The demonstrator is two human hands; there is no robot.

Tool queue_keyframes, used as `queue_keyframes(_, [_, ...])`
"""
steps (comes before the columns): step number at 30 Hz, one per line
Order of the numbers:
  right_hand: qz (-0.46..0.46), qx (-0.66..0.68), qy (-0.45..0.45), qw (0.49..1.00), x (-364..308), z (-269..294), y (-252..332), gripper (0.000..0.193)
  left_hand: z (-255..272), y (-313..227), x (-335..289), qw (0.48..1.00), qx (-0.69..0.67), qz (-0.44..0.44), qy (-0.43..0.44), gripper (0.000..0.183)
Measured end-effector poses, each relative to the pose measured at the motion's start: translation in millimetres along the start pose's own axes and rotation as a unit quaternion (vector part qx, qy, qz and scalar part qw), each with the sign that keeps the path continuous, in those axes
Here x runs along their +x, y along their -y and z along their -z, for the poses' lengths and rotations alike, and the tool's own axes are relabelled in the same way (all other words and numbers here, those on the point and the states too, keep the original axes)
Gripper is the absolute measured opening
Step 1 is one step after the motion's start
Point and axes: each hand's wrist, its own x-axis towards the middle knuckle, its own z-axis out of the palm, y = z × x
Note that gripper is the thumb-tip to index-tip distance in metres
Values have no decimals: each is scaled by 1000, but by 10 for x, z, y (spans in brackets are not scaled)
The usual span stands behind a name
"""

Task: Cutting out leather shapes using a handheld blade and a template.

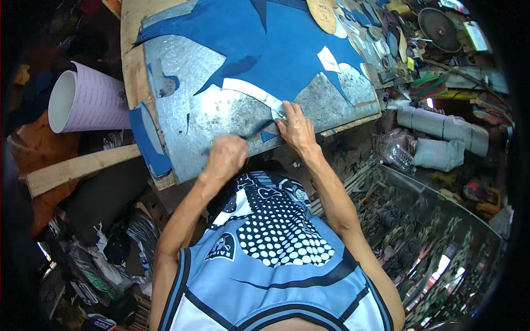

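Observation:
A large blue sheet, leather-like with cut edges (292, 49), lies over a metal-topped table (201, 113). Along its near edge rests a white curved pattern piece (248, 90). My right hand (299, 131) is at that pattern's right end, fingers closed around a small, thin metal tool (277, 113), mostly hidden, perhaps a blade. Closer to me, my left hand (226, 155) makes a fist, slightly blurred. A narrow dark-blue strip (259, 129) runs between the two hands; its end goes in at my left fist. Beside my right hand sits a blue triangular scrap (268, 136).
A rolled white sheet (91, 99) and a wooden plank (83, 170) jut out left of the table. Blue offcuts (149, 140) lie on its left edge. A tan sole-shaped template (322, 15) and assorted scraps are at the back right. Wrapped rolls (441, 129) stand beyond a glass case (441, 201).

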Motion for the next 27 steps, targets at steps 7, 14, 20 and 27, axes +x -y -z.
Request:
queue_keyframes(7, [-6, 40, 29, 999, 219, 21, -249, 43, 247, -503, 95, 953, -231, 113, 162, 42])
queue_keyframes(14, [-147, 430, 25, 890, 723, 361, -641, 18, -608, -143, 710, 973, 38, 213, -84, 78])
queue_keyframes(20, [-152, 448, 89, 876, 1236, 315, -889, 22, -865, -472, 1179, 930, -107, 288, -203, 79])
queue_keyframes(27, [-115, 437, 131, 883, 1376, 269, -944, 25, -690, -414, 1366, 515, -620, 328, -493, 84])
